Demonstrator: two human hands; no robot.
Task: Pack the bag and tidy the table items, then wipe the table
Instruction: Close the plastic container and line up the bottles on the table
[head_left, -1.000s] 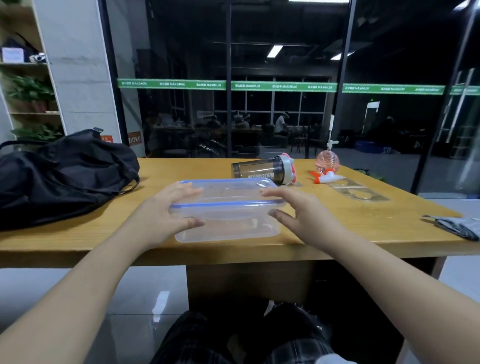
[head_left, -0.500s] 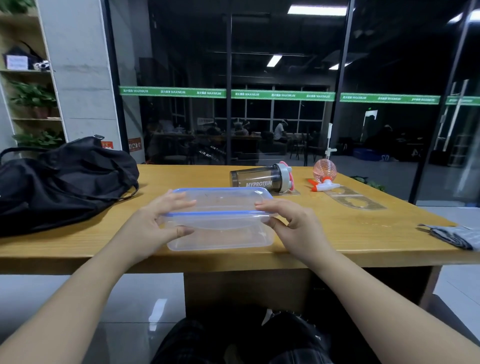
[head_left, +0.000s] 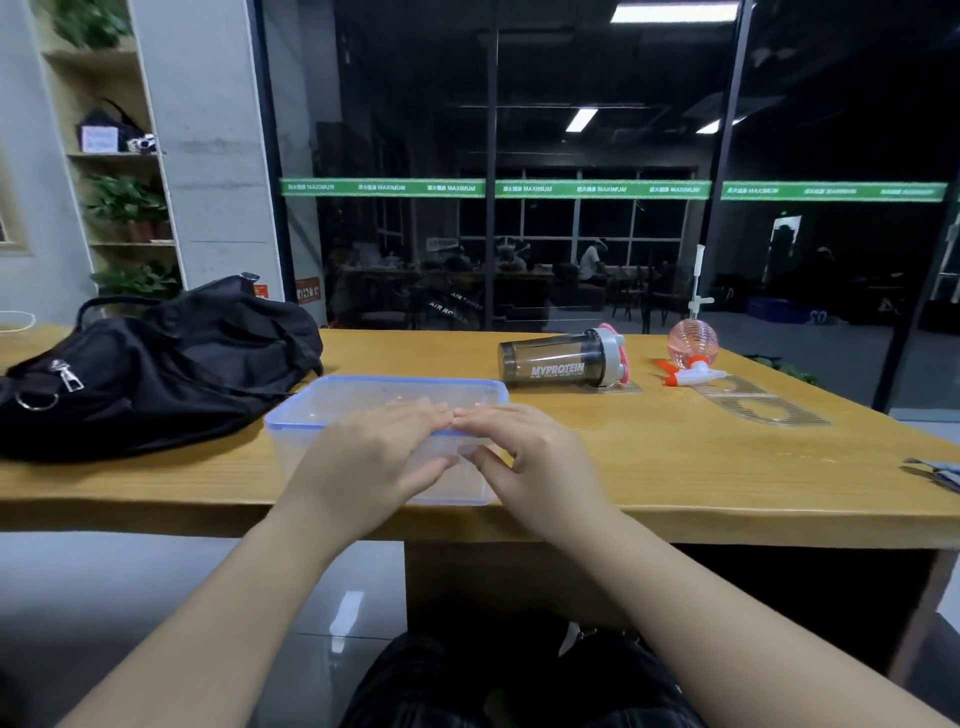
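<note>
Pressing on the near rim of a clear lidded food container (head_left: 363, 400), the left hand (head_left: 363, 462) and right hand (head_left: 530, 462) are laid flat-fingered, gripping nothing. The black duffel bag (head_left: 156, 364) lies just left, nearer the left hand.

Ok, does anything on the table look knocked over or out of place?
Yes. The dark translucent shaker bottle lies on its side near the table's far edge, and the pink round spray bottle beside it is tipped over, nozzle resting on the wooden table. No spill is visible.
</note>
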